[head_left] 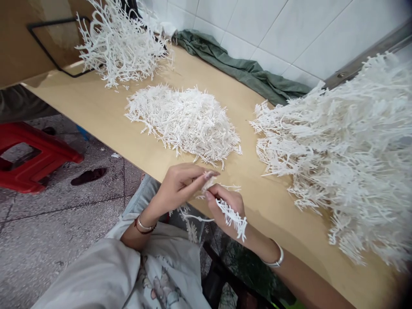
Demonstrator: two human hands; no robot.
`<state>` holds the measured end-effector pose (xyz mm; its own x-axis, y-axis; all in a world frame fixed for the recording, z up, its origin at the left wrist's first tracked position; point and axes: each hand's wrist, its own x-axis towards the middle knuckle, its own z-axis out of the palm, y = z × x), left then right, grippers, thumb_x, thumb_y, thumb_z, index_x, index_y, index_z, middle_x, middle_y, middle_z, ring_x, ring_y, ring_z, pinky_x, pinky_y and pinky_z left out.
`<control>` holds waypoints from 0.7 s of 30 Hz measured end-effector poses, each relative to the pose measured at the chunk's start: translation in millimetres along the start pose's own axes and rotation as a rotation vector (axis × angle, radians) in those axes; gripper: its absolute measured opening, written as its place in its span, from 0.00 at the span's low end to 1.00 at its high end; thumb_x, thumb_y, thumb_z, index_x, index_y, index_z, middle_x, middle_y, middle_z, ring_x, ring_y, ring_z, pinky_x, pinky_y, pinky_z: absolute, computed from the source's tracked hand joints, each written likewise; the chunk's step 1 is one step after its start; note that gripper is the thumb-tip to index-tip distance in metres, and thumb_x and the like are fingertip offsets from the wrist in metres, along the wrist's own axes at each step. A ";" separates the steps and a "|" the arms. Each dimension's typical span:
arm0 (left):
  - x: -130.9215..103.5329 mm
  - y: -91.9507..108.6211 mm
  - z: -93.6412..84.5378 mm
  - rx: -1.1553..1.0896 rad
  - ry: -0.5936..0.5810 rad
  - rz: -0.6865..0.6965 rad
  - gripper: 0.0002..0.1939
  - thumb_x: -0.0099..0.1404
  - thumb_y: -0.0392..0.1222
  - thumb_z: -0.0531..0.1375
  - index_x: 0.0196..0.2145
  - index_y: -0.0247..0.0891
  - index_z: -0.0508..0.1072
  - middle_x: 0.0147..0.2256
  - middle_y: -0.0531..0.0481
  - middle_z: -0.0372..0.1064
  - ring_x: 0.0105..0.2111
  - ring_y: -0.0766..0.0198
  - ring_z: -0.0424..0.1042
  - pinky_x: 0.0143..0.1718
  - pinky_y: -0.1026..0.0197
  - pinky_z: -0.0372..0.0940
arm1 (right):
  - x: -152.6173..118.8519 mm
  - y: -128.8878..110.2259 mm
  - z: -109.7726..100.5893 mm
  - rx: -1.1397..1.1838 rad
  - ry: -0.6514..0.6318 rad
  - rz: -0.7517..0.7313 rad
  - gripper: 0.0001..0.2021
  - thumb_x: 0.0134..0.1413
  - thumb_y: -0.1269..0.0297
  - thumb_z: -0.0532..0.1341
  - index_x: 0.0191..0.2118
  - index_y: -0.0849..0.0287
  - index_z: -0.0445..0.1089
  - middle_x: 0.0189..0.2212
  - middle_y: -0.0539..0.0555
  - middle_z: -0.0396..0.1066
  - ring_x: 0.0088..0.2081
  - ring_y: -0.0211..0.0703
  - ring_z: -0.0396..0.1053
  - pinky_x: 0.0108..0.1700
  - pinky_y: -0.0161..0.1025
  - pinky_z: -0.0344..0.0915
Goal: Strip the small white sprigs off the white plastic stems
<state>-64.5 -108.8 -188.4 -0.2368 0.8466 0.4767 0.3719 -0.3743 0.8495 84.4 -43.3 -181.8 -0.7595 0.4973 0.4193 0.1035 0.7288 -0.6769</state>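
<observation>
Close together over the table's near edge, both hands pinch a white branching plastic sprig. My left hand is closed, its thumb and fingertips on pale strands at the sprig's upper end. My right hand is also closed, and the sprig's feathery part sticks out past its knuckles. A thin white strand hangs toward my lap, below the hands. Just beyond them lies a low pile of short white sprigs. The exact fingertip contact is partly hidden.
A large white heap of long sprigs covers the right side of the wooden table. Another tangled white pile stands at the far left. Green cloth lies along the tiled wall. A red stool stands on the floor at left.
</observation>
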 end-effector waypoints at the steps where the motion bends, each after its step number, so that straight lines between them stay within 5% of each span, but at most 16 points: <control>1: -0.9 -0.4 0.1 -0.022 0.076 -0.033 0.12 0.69 0.42 0.54 0.37 0.38 0.77 0.27 0.51 0.73 0.29 0.67 0.69 0.32 0.64 0.62 | -0.2 -0.4 -0.1 -0.001 0.003 -0.003 0.11 0.58 0.70 0.54 0.24 0.58 0.58 0.15 0.42 0.51 0.15 0.28 0.51 0.20 0.29 0.50; 6: -3.2 2.2 -0.3 0.100 0.291 0.043 0.09 0.67 0.41 0.57 0.37 0.46 0.79 0.50 0.49 0.70 0.53 0.58 0.65 0.55 0.53 0.58 | 0.7 -4.4 -2.7 -0.066 0.036 -0.118 0.11 0.57 0.73 0.54 0.23 0.58 0.58 0.14 0.43 0.52 0.15 0.28 0.52 0.20 0.29 0.50; 9: -1.8 1.6 -3.7 -0.063 0.295 0.020 0.10 0.68 0.40 0.56 0.34 0.45 0.78 0.50 0.50 0.70 0.51 0.60 0.68 0.54 0.53 0.62 | -3.8 -5.8 -2.8 -0.120 0.082 -0.272 0.10 0.54 0.76 0.54 0.24 0.57 0.58 0.15 0.44 0.55 0.17 0.31 0.54 0.21 0.32 0.51; 13: 2.6 -9.6 -23.6 -0.225 0.753 -0.003 0.14 0.71 0.42 0.53 0.30 0.42 0.75 0.43 0.53 0.75 0.48 0.63 0.72 0.53 0.53 0.64 | -23.5 -7.6 6.0 -0.084 0.000 -0.630 0.13 0.55 0.74 0.54 0.21 0.56 0.55 0.12 0.46 0.52 0.17 0.35 0.50 0.20 0.37 0.49; 15: 3.1 -13.1 -35.3 -0.136 0.871 0.025 0.14 0.70 0.42 0.54 0.29 0.42 0.75 0.41 0.54 0.76 0.46 0.63 0.73 0.54 0.52 0.63 | -32.6 -9.7 12.6 0.002 -0.041 -0.622 0.14 0.57 0.72 0.52 0.21 0.55 0.55 0.12 0.46 0.52 0.17 0.36 0.49 0.19 0.37 0.48; 17: 2.3 -12.7 -40.2 0.026 0.786 0.046 0.11 0.68 0.41 0.56 0.31 0.42 0.77 0.38 0.53 0.77 0.43 0.62 0.74 0.52 0.52 0.64 | -35.8 -13.0 16.3 0.049 0.000 -0.456 0.13 0.58 0.72 0.51 0.22 0.56 0.55 0.13 0.46 0.53 0.17 0.35 0.50 0.20 0.36 0.49; 21: 2.2 -13.8 -25.5 0.373 0.437 0.107 0.03 0.62 0.40 0.63 0.34 0.45 0.79 0.40 0.54 0.77 0.46 0.59 0.69 0.50 0.50 0.65 | -27.3 -19.1 9.6 0.009 0.117 -0.115 0.13 0.56 0.74 0.54 0.23 0.57 0.54 0.15 0.43 0.51 0.17 0.30 0.51 0.20 0.32 0.48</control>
<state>-93.0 -111.4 -193.3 -0.4993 0.5469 0.6720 0.6863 -0.2238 0.6921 97.0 -75.3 -186.1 -0.6860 0.4629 0.5614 0.0140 0.7798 -0.6259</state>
